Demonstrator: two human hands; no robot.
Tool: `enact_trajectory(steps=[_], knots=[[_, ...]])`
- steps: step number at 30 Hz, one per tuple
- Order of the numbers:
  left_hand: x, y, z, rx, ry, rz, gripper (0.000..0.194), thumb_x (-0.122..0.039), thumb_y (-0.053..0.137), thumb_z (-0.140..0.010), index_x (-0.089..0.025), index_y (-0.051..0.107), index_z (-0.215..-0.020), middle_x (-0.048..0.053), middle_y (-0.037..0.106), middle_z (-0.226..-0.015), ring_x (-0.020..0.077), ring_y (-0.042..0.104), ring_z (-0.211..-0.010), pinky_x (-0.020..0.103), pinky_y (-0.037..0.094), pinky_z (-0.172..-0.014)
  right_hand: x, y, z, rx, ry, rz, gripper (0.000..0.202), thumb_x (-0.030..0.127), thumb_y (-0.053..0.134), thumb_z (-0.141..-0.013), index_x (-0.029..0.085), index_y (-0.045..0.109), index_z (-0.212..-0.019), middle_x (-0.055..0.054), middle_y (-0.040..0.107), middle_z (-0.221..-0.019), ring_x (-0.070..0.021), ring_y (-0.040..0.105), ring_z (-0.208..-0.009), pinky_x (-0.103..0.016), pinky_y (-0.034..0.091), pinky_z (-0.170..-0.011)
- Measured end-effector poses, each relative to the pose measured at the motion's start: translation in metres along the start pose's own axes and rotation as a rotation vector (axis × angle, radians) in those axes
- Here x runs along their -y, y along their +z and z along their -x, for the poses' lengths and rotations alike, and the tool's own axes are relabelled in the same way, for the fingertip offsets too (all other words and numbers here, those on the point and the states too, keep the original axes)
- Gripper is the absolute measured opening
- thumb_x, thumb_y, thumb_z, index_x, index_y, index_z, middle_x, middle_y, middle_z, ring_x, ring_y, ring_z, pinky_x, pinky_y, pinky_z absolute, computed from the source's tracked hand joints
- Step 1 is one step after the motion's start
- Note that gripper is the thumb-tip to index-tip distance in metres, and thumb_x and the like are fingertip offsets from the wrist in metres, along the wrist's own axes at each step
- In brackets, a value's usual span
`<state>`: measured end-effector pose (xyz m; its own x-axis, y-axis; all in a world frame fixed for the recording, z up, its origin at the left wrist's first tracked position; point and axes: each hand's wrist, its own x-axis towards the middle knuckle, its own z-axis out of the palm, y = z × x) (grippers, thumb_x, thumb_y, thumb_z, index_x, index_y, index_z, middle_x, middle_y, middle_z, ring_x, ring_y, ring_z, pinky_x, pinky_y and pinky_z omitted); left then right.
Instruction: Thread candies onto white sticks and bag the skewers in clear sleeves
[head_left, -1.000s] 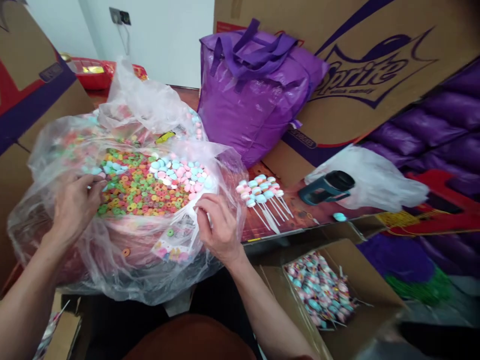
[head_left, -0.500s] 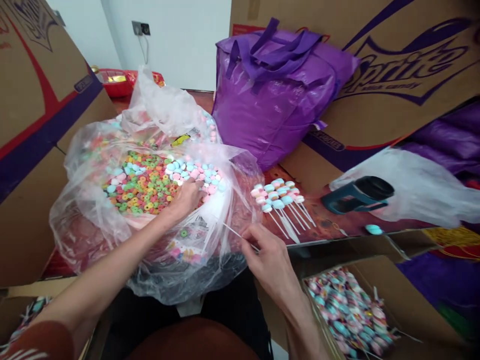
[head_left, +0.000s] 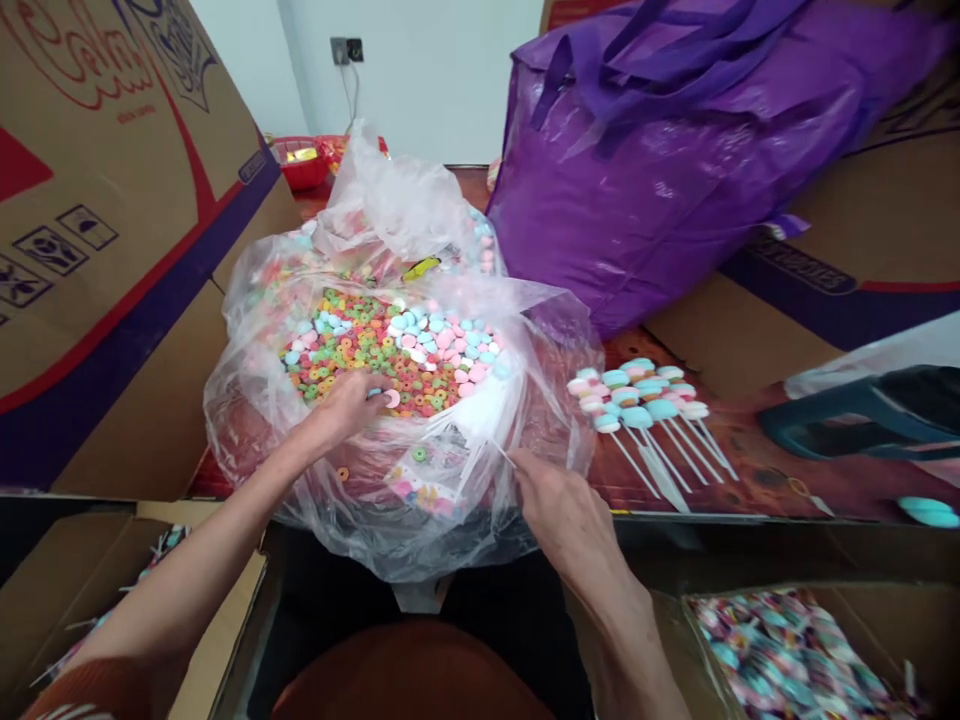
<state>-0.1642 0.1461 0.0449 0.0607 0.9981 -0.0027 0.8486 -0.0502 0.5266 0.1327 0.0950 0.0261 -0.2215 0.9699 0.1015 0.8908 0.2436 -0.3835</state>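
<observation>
A large clear plastic bag (head_left: 247,430) lies spread on the table, holding ring candies (head_left: 360,340) in several colours and pink, blue and white marshmallows (head_left: 450,340). Over the rings, my left hand (head_left: 351,402) pinches small candies, a pink piece and a blue one showing at its fingertips. My right hand (head_left: 555,495) is closed on a thin white stick at the bag's right side, beside a bundle of loose white sticks (head_left: 480,415). To the right, finished marshmallow lollipops (head_left: 637,395) lie in rows with their sticks towards me.
A purple bag (head_left: 645,190) stands behind the lollipops. Brown cartons (head_left: 112,330) flank the table. A dark tumbler (head_left: 862,415) and a blue marshmallow (head_left: 928,512) lie at the right. Below the table edge, an open box holds wrapped candies (head_left: 787,650).
My left hand has moved left from the marshmallows to the rings, with candies now visible in its fingers. My right hand still holds a stick, nearer the white bundle. The view has shifted.
</observation>
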Motion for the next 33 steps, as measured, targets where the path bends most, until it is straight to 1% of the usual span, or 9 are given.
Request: enact_trajectory(steps=[3,6,8,10,14,23,27,30,33], knots=[[0.012,-0.004,0.011,-0.036,-0.02,0.084,0.03,-0.03,0.057,-0.082,-0.018,0.076,-0.102,0.006,0.069,-0.086,0.0194,0.061,-0.078,0.03,0.048,-0.074,-0.006,-0.003,0.005,0.049,-0.049,0.069,0.024,0.013,0.043,-0.086,0.024,0.063,-0.081,-0.003,0.071,-0.071,-0.0193,0.061,-0.058,-0.029,0.028,-0.052],[0.018,-0.009,0.02,-0.008,-0.007,0.253,0.042,-0.029,0.055,-0.082,-0.018,0.07,-0.119,0.01,0.068,-0.11,0.021,0.064,-0.094,0.032,0.051,-0.082,-0.01,-0.009,0.01,-0.024,-0.088,0.06,0.022,0.016,0.04,-0.085,0.023,0.059,-0.077,-0.005,0.069,-0.071,-0.0213,0.063,-0.062,-0.029,0.035,-0.055],[0.019,-0.013,0.025,-0.021,0.016,0.32,0.041,-0.026,0.054,-0.081,-0.018,0.07,-0.119,0.01,0.068,-0.116,0.0224,0.064,-0.106,0.034,0.05,-0.089,-0.008,-0.01,0.013,-0.074,-0.093,0.035,0.022,0.019,0.039,-0.086,0.023,0.06,-0.078,-0.006,0.07,-0.072,-0.022,0.064,-0.063,-0.03,0.038,-0.058],[0.019,-0.015,0.03,-0.058,0.018,0.347,0.037,-0.025,0.054,-0.083,-0.017,0.071,-0.115,0.009,0.071,-0.105,0.0232,0.064,-0.107,0.034,0.049,-0.091,-0.003,-0.007,0.014,-0.078,-0.096,-0.006,0.024,0.021,0.038,-0.087,0.023,0.061,-0.081,-0.006,0.07,-0.073,-0.022,0.065,-0.064,-0.03,0.04,-0.059],[0.015,-0.011,0.033,-0.128,-0.064,0.382,0.035,-0.036,0.054,-0.088,-0.015,0.068,-0.113,0.003,0.07,-0.072,0.0194,0.065,-0.074,0.03,0.049,-0.072,0.015,0.007,0.015,-0.038,-0.15,-0.126,0.026,0.02,0.037,-0.089,0.022,0.062,-0.084,-0.006,0.071,-0.076,-0.022,0.067,-0.068,-0.03,0.042,-0.062],[0.011,0.004,0.009,-0.127,-0.025,0.167,0.02,-0.033,0.062,-0.084,-0.017,0.063,-0.072,0.002,0.06,-0.078,0.0155,0.055,-0.073,0.028,0.042,-0.071,0.044,0.012,0.01,0.061,-0.213,-0.342,0.025,0.021,0.04,-0.093,0.02,0.063,-0.085,-0.004,0.07,-0.076,-0.0181,0.065,-0.066,-0.027,0.043,-0.062],[0.009,0.01,0.003,-0.05,0.085,0.055,0.017,-0.027,0.056,-0.088,-0.018,0.059,-0.074,0.002,0.058,-0.078,0.0179,0.054,-0.077,0.031,0.043,-0.075,0.048,0.016,0.009,0.091,-0.166,-0.411,0.029,0.026,0.04,-0.096,0.02,0.063,-0.081,-0.002,0.067,-0.071,-0.0175,0.064,-0.064,-0.026,0.042,-0.063],[0.009,0.017,0.005,-0.07,0.119,0.021,0.006,-0.022,0.055,-0.087,-0.018,0.06,-0.086,0.004,0.058,-0.086,0.0199,0.055,-0.083,0.033,0.044,-0.077,0.049,0.021,0.008,0.087,-0.153,-0.439,0.028,0.027,0.041,-0.095,0.02,0.064,-0.081,-0.003,0.068,-0.072,-0.0182,0.064,-0.066,-0.027,0.041,-0.064],[0.008,0.021,0.01,-0.074,0.121,0.005,0.021,-0.019,0.055,-0.086,-0.018,0.061,-0.106,0.006,0.057,-0.099,0.0211,0.055,-0.089,0.034,0.046,-0.08,0.05,0.025,0.007,0.087,-0.135,-0.448,0.028,0.028,0.041,-0.094,0.019,0.064,-0.08,-0.003,0.067,-0.072,-0.0182,0.062,-0.066,-0.027,0.04,-0.064]])
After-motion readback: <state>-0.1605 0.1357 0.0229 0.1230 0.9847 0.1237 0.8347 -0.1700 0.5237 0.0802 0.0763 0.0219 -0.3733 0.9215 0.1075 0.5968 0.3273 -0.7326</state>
